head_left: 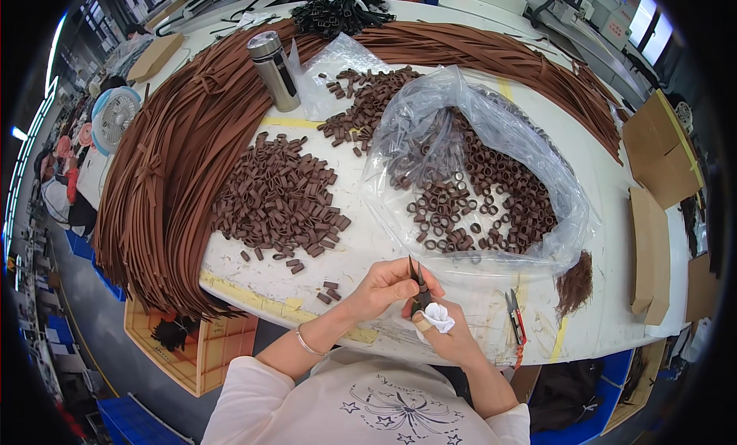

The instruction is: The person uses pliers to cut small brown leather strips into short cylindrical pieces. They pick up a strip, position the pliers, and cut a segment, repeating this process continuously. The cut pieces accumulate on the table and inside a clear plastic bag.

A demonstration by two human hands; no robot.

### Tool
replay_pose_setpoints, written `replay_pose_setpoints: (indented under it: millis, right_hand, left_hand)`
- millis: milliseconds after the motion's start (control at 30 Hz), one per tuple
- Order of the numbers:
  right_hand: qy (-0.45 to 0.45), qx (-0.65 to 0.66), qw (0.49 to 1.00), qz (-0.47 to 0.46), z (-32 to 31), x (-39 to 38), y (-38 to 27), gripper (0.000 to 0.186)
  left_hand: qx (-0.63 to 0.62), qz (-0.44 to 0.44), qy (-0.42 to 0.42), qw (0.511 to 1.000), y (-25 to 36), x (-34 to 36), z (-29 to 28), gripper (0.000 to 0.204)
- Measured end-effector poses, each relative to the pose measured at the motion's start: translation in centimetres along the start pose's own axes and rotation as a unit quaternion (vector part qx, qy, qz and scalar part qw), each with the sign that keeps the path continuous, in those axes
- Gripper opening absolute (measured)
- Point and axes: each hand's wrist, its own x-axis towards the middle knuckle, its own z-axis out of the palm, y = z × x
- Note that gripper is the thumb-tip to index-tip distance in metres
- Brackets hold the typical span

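Observation:
In front of my chest my two hands meet at the table's near edge. My right hand [449, 339] is closed round a dark two-tipped pointed tool [420, 287], its slim tips upward; whether it is pliers or snips I cannot tell. A white cloth [437, 317] is bunched at that hand's thumb. The fingers of my left hand [388, 290] are closed beside the tool's tips; what they pinch is hidden. Ahead and left lies a pile of flattened brown loops [280, 195]. A clear plastic bag [568, 215] of rounder brown rings [491, 165] lies open ahead and right.
Several loose loops [330, 291] lie left of my hands. Red-handled thread snips [516, 322] rest at right, below a brown thread tuft [574, 284]. Long brown straps [176, 168] curve round the left and far sides. A steel flask [274, 72] and cardboard pieces [649, 253] stand around.

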Motion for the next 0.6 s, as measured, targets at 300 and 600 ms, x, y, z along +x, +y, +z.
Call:
replay_pose_setpoints:
  millis: [300,600]
  right_hand:
    - [-0.013,0.102,0.990,0.099,-0.7,0.2,0.8,0.020]
    - [-0.022,0.128,0.983,0.126,-1.2,-3.0,-0.1,0.026]
  left_hand:
    - [0.001,-0.045,0.090,0.995,0.0,0.6,0.0,0.022]
    - [0.655,0.048,0.076,0.750,4.0,8.7,-1.6,0.048]
